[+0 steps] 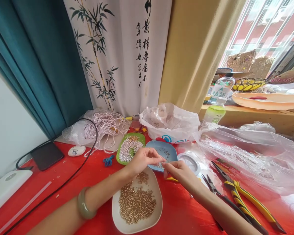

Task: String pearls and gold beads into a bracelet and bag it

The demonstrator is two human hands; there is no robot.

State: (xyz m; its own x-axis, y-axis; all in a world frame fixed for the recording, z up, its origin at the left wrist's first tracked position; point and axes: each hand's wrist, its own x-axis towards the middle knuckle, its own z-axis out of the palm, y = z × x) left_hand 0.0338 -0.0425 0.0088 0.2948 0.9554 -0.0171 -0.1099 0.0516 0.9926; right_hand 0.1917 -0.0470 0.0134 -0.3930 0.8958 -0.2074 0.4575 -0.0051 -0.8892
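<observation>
head view: both hands meet above the red tabletop, fingertips almost touching. the left hand has its thumb and forefinger pinched together over the near edge of the blue dish; what it pinches is too small to tell. the right hand is pinched too, fingers pointed toward the left — whatever lies between them cannot be made out. a green bangle sits on the left wrist.

just under the hands lies a white dish heaped with gold beads. behind the left hand, the green dish holds white pearls, touching the blue one, which carries a few tiny gold bits. further back, pearl strands lie on a clear bag, beside a white bag.

to the right of the right forearm lie pliers with yellow and black handles, near a smaller dark pair, and a big clear plastic bag beyond. on the left — a black cable, a dark phone and a small blue clip.
</observation>
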